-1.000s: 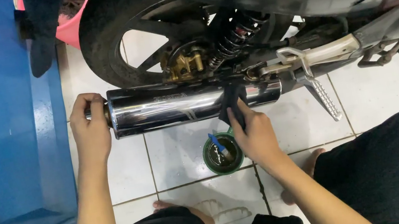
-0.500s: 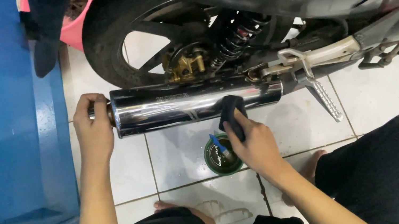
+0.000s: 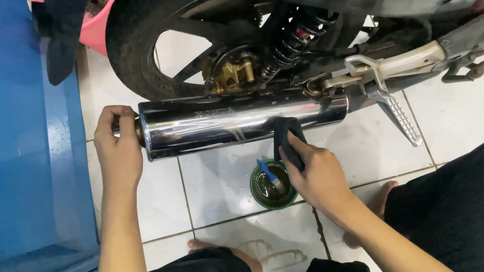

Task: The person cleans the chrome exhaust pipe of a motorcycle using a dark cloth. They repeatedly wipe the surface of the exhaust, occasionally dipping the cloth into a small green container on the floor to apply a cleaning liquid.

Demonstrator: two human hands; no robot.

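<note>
Now, dark cloth [image 3: 287,137] under right-hand fingers [image 3: 294,150], against chrome muffler [image 3: 232,118].

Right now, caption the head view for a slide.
Left hand steadies chrome exhaust; right hand presses dark cloth against it.

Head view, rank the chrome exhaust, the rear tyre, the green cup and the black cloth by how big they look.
1. Rear tyre, though partly hidden and cut off.
2. Chrome exhaust.
3. Green cup.
4. Black cloth, pressed by the right hand; partly covered, so close to the cup.
</note>
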